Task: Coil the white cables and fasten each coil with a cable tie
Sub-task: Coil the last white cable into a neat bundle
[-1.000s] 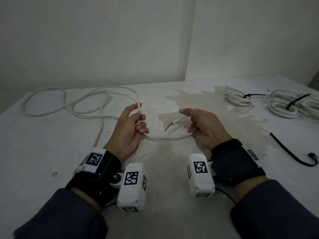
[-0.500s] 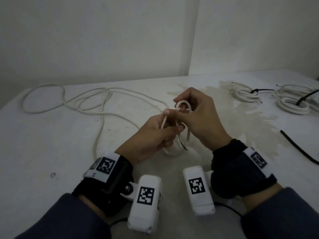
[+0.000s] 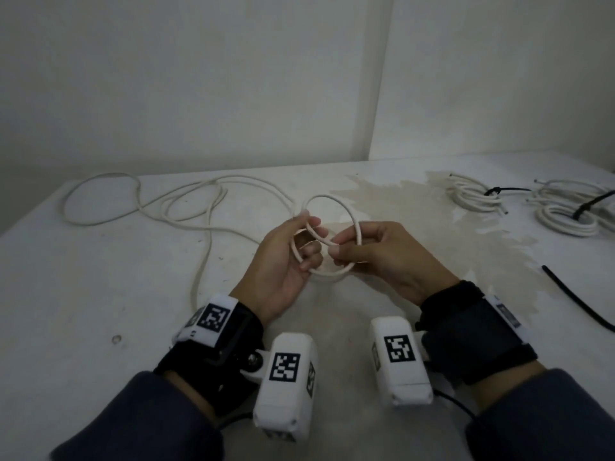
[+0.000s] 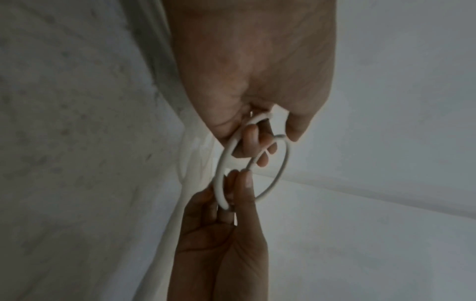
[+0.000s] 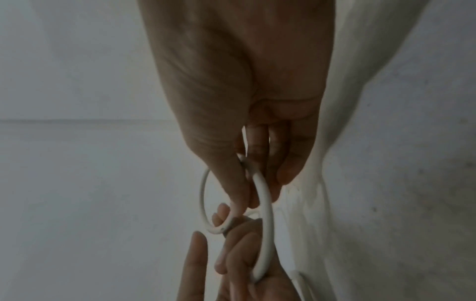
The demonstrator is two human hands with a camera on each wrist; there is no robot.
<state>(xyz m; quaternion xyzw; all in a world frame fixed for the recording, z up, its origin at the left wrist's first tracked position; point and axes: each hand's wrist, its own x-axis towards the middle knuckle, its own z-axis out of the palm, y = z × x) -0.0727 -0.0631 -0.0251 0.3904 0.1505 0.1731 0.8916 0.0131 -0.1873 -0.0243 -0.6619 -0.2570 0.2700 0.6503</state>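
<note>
A white cable (image 3: pixel 333 198) stands in two small loops between my hands over the middle of the table. My left hand (image 3: pixel 307 237) holds the loops' left side, its fingers curled through them. My right hand (image 3: pixel 342 247) pinches the right side between thumb and fingers. The rest of the cable trails loose (image 3: pixel 206 227) across the table to the far left. The left wrist view shows the loops (image 4: pixel 283 163) under my left hand (image 4: pixel 260 146), with the right hand's fingertips (image 4: pixel 244 183) on them. The right wrist view shows my right hand (image 5: pixel 247 195) pinching the cable (image 5: pixel 266 224).
Two white coils, each bound with a black tie (image 3: pixel 472 194) (image 3: pixel 565 217), lie at the far right. A loose black cable tie (image 3: pixel 572 301) lies on the table to the right of my right hand. A brownish stain (image 3: pixel 416 207) covers the table's middle. Walls stand behind.
The single tight loop of half a second ago has widened into two larger loops. My hands have drawn a little apart and turned, both still holding the cable.
</note>
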